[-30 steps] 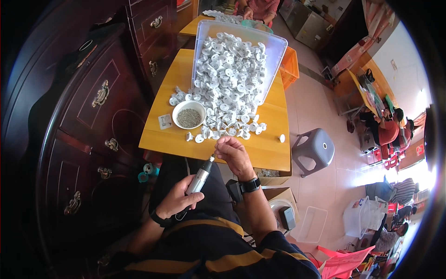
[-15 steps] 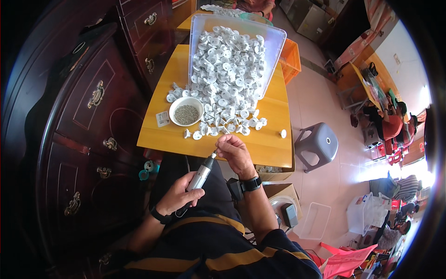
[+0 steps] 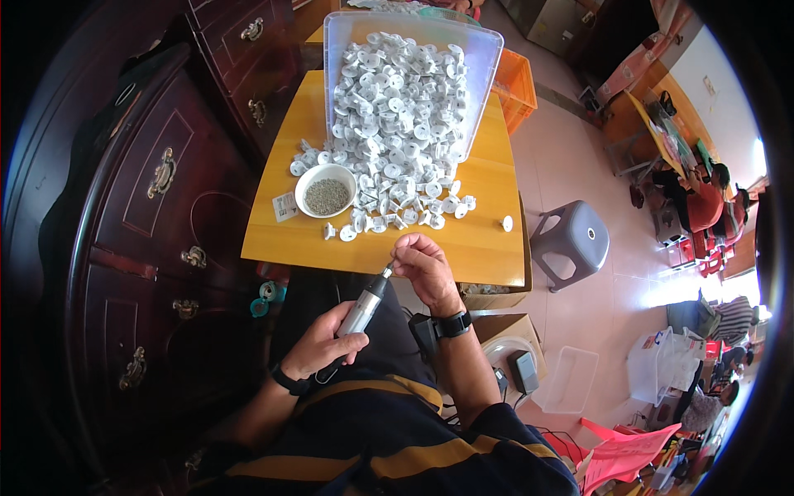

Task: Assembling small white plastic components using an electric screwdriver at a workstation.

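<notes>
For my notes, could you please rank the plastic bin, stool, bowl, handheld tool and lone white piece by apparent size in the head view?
Plastic bin
Grey stool
White bowl and handheld tool: too close to rank; the tool is longer but narrower
Lone white piece

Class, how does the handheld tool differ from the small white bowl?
The tool is long, slim, silver and black; the bowl is round and white.
The tool slants in the left hand; the bowl rests on the table.
The tool points toward the right hand; the bowl opens upward, holding small grey pieces.
</notes>
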The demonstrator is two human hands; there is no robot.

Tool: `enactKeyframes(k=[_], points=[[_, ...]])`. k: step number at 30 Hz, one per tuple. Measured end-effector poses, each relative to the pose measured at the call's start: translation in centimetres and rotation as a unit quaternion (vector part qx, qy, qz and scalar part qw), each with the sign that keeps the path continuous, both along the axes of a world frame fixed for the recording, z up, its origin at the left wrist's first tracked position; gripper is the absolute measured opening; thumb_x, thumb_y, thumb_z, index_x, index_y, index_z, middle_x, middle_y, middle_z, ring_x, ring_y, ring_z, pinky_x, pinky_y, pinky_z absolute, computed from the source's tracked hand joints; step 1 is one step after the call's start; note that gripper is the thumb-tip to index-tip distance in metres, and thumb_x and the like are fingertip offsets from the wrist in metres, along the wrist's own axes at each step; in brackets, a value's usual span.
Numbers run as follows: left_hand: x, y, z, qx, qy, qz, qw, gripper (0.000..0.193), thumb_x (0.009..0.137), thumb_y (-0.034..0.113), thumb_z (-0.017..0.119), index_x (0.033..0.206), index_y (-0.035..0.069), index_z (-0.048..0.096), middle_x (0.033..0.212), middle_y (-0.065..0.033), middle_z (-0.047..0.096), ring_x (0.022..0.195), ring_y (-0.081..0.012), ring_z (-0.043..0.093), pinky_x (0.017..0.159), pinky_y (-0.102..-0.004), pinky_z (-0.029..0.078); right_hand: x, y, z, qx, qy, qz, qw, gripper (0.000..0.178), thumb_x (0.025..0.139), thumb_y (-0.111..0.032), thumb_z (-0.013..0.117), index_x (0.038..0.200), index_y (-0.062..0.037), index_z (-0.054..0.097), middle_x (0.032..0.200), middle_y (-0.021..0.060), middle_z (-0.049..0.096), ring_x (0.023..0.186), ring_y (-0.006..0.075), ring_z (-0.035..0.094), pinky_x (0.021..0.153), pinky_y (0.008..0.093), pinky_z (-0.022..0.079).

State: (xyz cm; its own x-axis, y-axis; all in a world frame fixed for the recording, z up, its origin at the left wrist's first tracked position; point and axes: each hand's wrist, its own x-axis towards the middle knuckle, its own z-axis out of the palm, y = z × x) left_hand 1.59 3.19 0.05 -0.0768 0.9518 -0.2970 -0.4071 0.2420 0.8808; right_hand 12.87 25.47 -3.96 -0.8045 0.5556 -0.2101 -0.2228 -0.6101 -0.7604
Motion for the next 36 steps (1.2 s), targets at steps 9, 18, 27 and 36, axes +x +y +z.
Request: enactKeyframes(k=[9, 18, 27, 36], points=[[0.3, 0.1, -0.1, -0.007, 0.000, -0.003, 1.000, 0.054, 0.094, 0.021, 0.070, 0.135, -0.003, 0.044, 0.083, -0.0018, 0.054, 0.062, -0.0079, 0.055, 0.056, -0.0231, 0.047, 0.3, 0.0, -0.2, -0.011, 0.019, -0.010, 1.000, 0.005, 0.095, -0.002, 0.061, 0.098, -0.0052, 0.063, 0.089, 0.0042, 0.066, 0.075, 0.0114, 0.064, 0.068, 0.0240, 0.053], [0.4, 0.4, 0.0, -0.005, 0.007, -0.007, 1.000, 0.054, 0.094, 0.022, 0.070, 0.135, -0.003, 0.044, 0.082, -0.0020, 0.054, 0.062, -0.0084, 0.055, 0.057, -0.0234, 0.047, 0.8, 0.2, -0.8, 0.012, 0.010, 0.005, 1.000, 0.005, 0.096, -0.004, 0.062, 0.101, -0.0062, 0.063, 0.089, 0.0025, 0.064, 0.075, 0.0109, 0.064, 0.069, 0.0238, 0.054], [0.5, 0.9, -0.1, 0.000, -0.002, -0.003, 1.000, 0.055, 0.094, 0.020, 0.070, 0.137, -0.003, 0.043, 0.084, -0.0018, 0.053, 0.062, -0.0084, 0.055, 0.056, -0.0235, 0.048, 1.3, 0.3, 0.9, 0.045, -0.028, -0.031, 0.998, 0.027, 0.096, -0.011, 0.067, 0.121, -0.0057, 0.059, 0.095, 0.0013, 0.066, 0.082, 0.0103, 0.065, 0.071, 0.0244, 0.053], [0.6, 0.6, -0.3, -0.012, 0.017, -0.002, 1.000, 0.053, 0.094, 0.017, 0.067, 0.136, -0.002, 0.041, 0.079, -0.0035, 0.056, 0.062, -0.0098, 0.056, 0.057, -0.0240, 0.047, 2.1, 8.6, -1.0, 0.579, -0.300, -0.293, 0.699, 0.029, 0.081, -0.006, 0.073, 0.109, -0.0048, 0.065, 0.100, 0.0127, 0.064, 0.072, 0.0210, 0.065, 0.067, 0.0339, 0.053]])
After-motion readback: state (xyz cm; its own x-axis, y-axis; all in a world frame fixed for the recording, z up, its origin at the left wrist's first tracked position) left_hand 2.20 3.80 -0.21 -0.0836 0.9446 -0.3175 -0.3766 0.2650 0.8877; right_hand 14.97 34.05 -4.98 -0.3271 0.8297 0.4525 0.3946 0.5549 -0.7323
